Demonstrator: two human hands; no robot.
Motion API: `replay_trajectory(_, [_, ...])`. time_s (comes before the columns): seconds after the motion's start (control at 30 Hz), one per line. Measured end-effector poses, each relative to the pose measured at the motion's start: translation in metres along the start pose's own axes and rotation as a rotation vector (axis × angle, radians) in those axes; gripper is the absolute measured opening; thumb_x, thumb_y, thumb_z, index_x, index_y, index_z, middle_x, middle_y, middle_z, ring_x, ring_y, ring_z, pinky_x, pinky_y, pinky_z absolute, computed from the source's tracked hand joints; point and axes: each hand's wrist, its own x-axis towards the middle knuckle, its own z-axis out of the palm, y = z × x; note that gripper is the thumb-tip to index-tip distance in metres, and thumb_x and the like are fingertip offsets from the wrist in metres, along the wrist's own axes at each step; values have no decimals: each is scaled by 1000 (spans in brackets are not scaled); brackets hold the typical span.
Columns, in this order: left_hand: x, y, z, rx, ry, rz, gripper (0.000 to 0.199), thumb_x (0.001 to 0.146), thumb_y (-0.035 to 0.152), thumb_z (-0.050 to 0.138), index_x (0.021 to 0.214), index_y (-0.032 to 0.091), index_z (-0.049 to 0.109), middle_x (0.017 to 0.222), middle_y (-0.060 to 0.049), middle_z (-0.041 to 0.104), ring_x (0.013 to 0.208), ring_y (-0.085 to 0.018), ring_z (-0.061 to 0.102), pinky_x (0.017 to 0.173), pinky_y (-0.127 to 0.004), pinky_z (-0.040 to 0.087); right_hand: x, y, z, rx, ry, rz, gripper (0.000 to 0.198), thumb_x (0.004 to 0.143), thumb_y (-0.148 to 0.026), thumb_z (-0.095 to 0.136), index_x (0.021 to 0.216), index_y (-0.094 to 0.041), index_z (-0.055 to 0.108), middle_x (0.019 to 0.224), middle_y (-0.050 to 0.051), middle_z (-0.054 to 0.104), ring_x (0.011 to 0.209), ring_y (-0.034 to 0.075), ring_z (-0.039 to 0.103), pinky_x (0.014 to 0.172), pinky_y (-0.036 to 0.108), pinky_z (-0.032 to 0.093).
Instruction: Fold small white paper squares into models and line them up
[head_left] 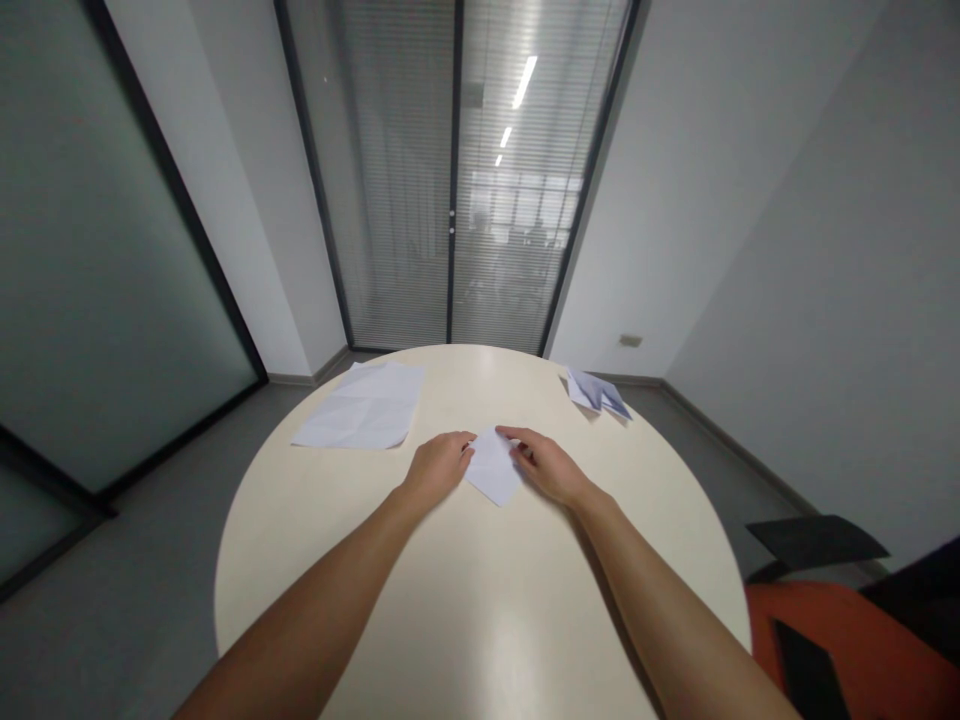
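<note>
A small folded sheet of white paper (495, 472) lies between my hands near the middle of the round table (480, 600), one corner pointing toward me. My left hand (439, 468) grips its left edge, with the thumb over the paper and the other fingers partly hidden. On the opposite side, my right hand (551, 468) has its index finger stretched to the paper's far corner. The right thumb and remaining fingers are curled at the right edge, and the paper appears pinched there.
A larger creased paper sheet (364, 405) lies flat at the table's far left. Toward the far right rests a folded paper piece (596, 391), partly raised. An orange chair (847, 640) with black armrests stands right of the table. Glass panels with blinds (405, 200) rise behind.
</note>
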Motion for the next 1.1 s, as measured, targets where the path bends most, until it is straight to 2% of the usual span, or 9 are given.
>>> replay_trajectory(0.1, [0,-1,3,15,5,19,31,96,21,51,123,22,65,119,-6,71,110,-23,65,94,-33,49,0,1,1,-18,4,-93,51,90,-11,50,139,-24,57,135,9,62,117,22,61,103,39,48])
replay_trajectory(0.17, [1,-1,4,18,16,22,34,95,19,52,127,19,62,119,-7,69,111,-22,63,98,-33,48,1,2,2,-46,-10,-119,51,88,-8,50,135,-24,61,134,10,62,121,22,59,107,40,46])
replay_trajectory(0.3, [2,-2,7,21,38,43,37,94,17,54,130,18,61,122,-9,66,114,-23,60,101,-35,47,2,4,5,-106,-38,-100,41,89,-8,51,121,-23,71,128,10,65,116,23,62,104,41,48])
replay_trajectory(0.43, [5,-6,12,15,22,176,38,93,10,51,126,23,66,132,-6,63,120,-21,57,105,-36,45,2,3,4,-135,-60,-88,35,90,-11,52,116,-22,74,120,9,71,111,25,63,101,42,49])
replay_trajectory(0.53, [5,-8,14,26,-29,252,39,94,7,48,121,24,70,132,-3,66,120,-21,58,104,-37,46,2,2,2,-166,-62,-79,33,92,-16,53,117,-21,74,120,8,71,111,26,62,102,42,47])
replay_trajectory(0.87, [-1,3,2,190,8,222,26,96,25,54,113,18,73,112,-9,72,106,-27,61,93,-42,48,4,6,2,-254,2,48,27,94,-25,54,108,-18,76,113,12,73,105,27,62,96,40,48])
replay_trajectory(1.1, [-4,9,0,207,24,202,32,100,37,49,117,20,70,115,-9,72,107,-29,57,91,-43,47,4,5,4,-183,21,30,20,92,-26,59,100,-19,76,106,10,73,98,25,63,92,38,48])
